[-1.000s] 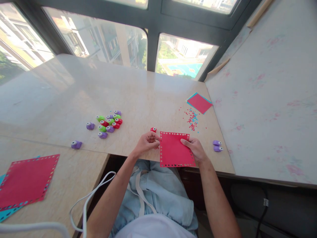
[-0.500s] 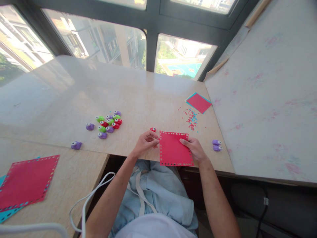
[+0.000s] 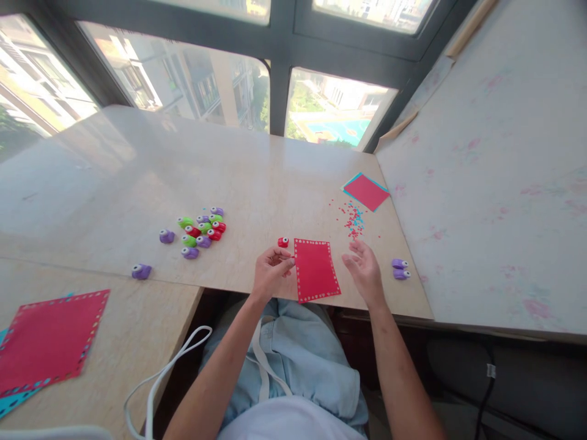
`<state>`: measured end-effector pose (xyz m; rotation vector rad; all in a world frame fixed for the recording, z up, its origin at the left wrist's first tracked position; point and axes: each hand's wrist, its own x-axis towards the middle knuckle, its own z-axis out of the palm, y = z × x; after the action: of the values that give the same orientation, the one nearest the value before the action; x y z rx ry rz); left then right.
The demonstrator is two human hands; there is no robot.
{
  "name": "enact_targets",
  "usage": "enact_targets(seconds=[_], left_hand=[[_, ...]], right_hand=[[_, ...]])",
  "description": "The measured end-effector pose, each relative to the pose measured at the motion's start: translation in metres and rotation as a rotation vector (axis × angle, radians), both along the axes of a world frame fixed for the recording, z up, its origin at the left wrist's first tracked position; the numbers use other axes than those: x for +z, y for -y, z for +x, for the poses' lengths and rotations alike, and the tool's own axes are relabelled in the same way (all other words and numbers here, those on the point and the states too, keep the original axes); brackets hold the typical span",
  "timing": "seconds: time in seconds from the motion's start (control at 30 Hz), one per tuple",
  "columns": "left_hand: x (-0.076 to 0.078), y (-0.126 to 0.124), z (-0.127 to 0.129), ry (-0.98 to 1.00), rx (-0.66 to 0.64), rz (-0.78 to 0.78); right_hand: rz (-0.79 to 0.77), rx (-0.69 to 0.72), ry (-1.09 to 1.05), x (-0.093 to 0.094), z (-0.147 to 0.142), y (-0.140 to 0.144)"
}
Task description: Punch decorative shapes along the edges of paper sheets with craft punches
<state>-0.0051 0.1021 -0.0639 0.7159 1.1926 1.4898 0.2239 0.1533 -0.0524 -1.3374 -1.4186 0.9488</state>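
The left hand [image 3: 270, 269] pinches the left edge of the red sheet [image 3: 315, 270], whose long axis runs near to far. The right hand [image 3: 364, 272] hovers open just right of it, not touching.

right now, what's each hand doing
Left hand: closed, pinching the left edge of the red punched sheet.
Right hand: open, empty, off the sheet.

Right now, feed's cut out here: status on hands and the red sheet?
Left hand pinching red sheet's left edge. Right hand open, off the sheet. Red punch just beyond, not touching.
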Motion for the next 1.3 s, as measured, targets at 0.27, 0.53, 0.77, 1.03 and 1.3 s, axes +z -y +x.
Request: enact_targets(seconds=[0.27,0.53,0.77,1.03,1.3], left_hand=[[0.036,0.022,0.031,-0.037,0.058,0.008],[0.054,0.030,0.037,-0.075,-0.034,0.074],[0.069,0.033,0.043,-0.266,-0.084,0.164],[0.085,0.037,0.048,-0.484,-0.073,0.275],[0.096,0.043,0.053,-0.558,-0.083,0.255]], right_hand=[[0.304,0.304,0.460,0.078,-0.046,0.064],[0.397,0.328,0.615,0.081,-0.048,0.069],[0.521,0.225,0.650,0.081,-0.041,0.072],[0.551,0.182,0.604,0.092,-0.034,0.073],[0.412,0.204,0.488,0.100,-0.031,0.077]])
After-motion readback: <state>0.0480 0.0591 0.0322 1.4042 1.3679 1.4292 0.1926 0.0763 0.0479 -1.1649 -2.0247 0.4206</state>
